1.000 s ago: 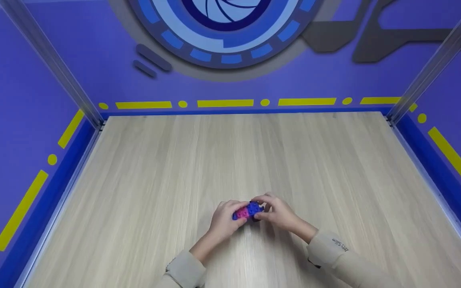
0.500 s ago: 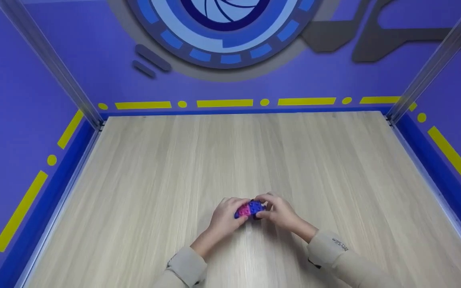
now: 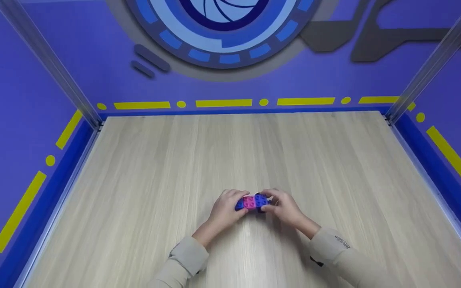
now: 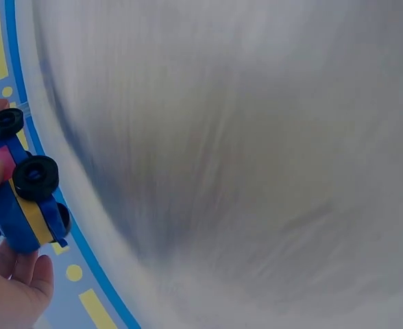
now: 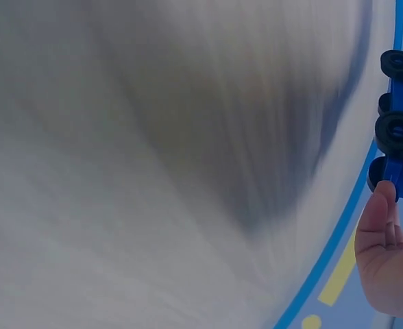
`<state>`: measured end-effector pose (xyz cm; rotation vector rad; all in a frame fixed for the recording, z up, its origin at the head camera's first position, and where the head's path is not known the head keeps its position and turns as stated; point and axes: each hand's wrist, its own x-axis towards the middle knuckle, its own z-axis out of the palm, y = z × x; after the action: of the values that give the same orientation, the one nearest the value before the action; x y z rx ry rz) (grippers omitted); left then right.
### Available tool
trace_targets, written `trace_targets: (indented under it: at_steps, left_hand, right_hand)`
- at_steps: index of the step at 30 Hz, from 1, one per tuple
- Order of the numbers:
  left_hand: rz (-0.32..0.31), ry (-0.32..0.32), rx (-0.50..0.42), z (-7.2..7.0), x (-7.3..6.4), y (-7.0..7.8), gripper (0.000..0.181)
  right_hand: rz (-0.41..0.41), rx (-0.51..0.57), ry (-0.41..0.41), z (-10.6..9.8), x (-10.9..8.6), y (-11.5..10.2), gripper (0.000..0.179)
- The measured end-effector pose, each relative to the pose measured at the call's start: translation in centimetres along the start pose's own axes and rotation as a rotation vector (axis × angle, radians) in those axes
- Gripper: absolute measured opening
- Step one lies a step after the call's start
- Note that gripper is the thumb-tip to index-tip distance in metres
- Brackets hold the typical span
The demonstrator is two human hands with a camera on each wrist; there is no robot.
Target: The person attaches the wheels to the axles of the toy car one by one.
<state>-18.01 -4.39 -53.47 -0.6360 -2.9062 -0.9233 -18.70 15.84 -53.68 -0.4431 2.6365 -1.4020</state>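
Note:
A small toy car point(image 3: 249, 202) built of blue and pink studded bricks is held between my two hands, above the near middle of the tabletop. My left hand point(image 3: 225, 209) grips its left end, fingers on the far side and thumb on the near side. At the other end, my right hand point(image 3: 285, 208) pinches the blue part between thumb and fingers. Black wheels point(image 4: 35, 177) and a yellow strip point(image 4: 33, 216) show on the car in the left wrist view. The right wrist view also has the wheels point(image 5: 397, 133) at its edge. Fingers cover parts of both ends.
The light wood tabletop point(image 3: 222, 156) stretches around the hands. Purple-blue panels with yellow markings, such as the back wall point(image 3: 230, 90), enclose its back and sides. Metal posts stand at the back corners, including the left post point(image 3: 54, 64).
Both hands have shifted the toy car slightly away from the body and to the right. It has turned to lie straighter across the view, with more pink studs showing.

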Motion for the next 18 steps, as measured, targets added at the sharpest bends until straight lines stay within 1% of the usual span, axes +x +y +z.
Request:
trace_targets:
  at_steps: [4,7,13,18]
  left_hand:
    - [-0.030,0.004,0.007,0.0,0.7,-0.4,0.044]
    - [-0.046,0.011,0.029,0.1,1.3,-0.5,0.044]
    - [-0.042,0.009,0.102,0.1,2.9,-0.2,0.042]
    - [-0.054,0.004,0.107,0.2,4.3,0.0,0.041]
  right_hand:
    - [0.028,0.012,0.036,-0.4,0.4,0.6,0.036]
    - [0.053,0.021,0.063,-0.8,0.6,1.0,0.037]
    - [0.113,0.031,0.101,-1.3,1.4,1.6,0.040]
    - [0.138,-0.005,0.114,-1.8,2.2,1.7,0.041]
